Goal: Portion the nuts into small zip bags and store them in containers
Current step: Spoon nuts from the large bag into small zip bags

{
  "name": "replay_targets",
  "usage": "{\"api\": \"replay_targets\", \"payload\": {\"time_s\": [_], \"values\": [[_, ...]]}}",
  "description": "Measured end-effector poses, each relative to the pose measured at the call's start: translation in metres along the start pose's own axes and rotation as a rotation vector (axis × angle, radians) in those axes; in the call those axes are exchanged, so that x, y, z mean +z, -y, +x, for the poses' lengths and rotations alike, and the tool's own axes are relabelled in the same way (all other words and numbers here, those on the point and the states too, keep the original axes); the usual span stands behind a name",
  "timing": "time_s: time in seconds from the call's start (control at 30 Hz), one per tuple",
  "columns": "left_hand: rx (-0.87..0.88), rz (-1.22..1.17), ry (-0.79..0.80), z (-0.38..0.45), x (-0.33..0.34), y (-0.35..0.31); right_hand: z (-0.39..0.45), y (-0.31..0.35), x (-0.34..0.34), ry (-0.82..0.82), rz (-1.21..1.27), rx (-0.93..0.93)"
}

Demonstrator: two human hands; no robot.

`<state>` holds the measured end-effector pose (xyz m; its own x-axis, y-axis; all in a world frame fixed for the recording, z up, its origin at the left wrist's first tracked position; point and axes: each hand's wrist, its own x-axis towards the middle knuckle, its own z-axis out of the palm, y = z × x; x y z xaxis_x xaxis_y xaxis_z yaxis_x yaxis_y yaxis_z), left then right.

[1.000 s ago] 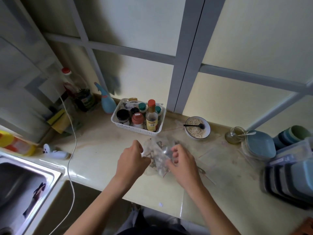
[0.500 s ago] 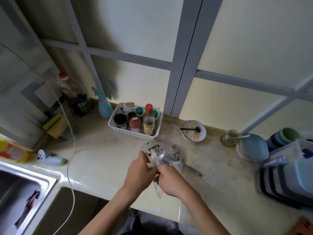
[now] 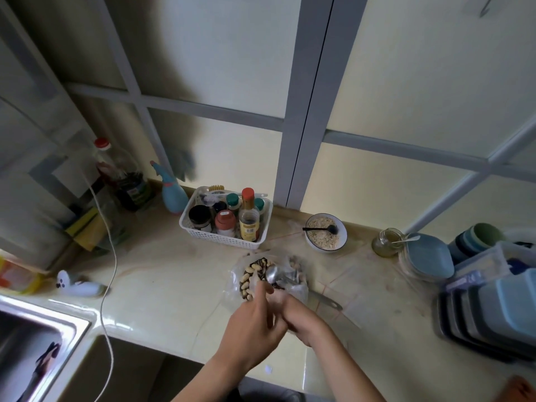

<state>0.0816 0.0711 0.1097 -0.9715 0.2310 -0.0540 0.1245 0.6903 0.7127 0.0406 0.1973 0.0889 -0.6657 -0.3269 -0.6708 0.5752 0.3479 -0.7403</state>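
Pale marble-look counter (image 3: 162,274) under a frosted window with grey bars. Both hands work at the counter's front edge, close together, touching. Left hand (image 3: 249,326) has its fingers curled up onto the near edge of a clear plastic bag of nuts (image 3: 255,275), pinching the film. Right hand (image 3: 298,313) is curled round the bag's lower right side; its fingertips are hidden behind the left hand. Bag sits on the counter, mouth open toward the window, peanuts in the shell showing at its left. A metal spoon (image 3: 275,274) lies bowl-up in the bag. Flat clear zip bags (image 3: 345,282) lie just right of the hands. Behind the bag: white basket (image 3: 223,240) of seasoning bottles. Right of that, a bowl of oats (image 3: 326,236) with a dark spoon, then a small glass jar (image 3: 387,243). Stacked blue containers (image 3: 493,311) at far right. Sink (image 3: 37,343) at lower left, white cable (image 3: 111,274) running down beside it.
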Motion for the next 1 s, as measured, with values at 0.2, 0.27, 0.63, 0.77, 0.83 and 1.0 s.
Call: {"api": "replay_targets", "payload": {"time_s": [0.2, 0.27, 0.63, 0.77, 0.83, 1.0], "values": [[0.318, 0.421, 0.13, 0.013, 0.004, 0.031, 0.0, -0.002, -0.01, 0.033, 0.149, -0.004], [0.375, 0.465, 0.117, 0.019, 0.01, 0.032, 0.001, -0.001, -0.008, 0.045, 0.152, -0.019], [0.346, 0.348, 0.169, 0.029, 0.021, 0.052, 0.019, -0.011, -0.016, 0.013, -0.012, -0.008], [0.197, 0.272, 0.168, 0.035, 0.019, 0.061, 0.029, -0.003, -0.016, -0.027, -0.317, -0.013], [0.13, 0.259, 0.138, 0.038, 0.016, 0.071, 0.026, 0.007, -0.025, -0.04, -0.255, -0.043], [0.035, 0.241, 0.112, 0.044, 0.011, 0.094, 0.036, -0.009, -0.073, -0.478, -0.131, -0.016]]}}
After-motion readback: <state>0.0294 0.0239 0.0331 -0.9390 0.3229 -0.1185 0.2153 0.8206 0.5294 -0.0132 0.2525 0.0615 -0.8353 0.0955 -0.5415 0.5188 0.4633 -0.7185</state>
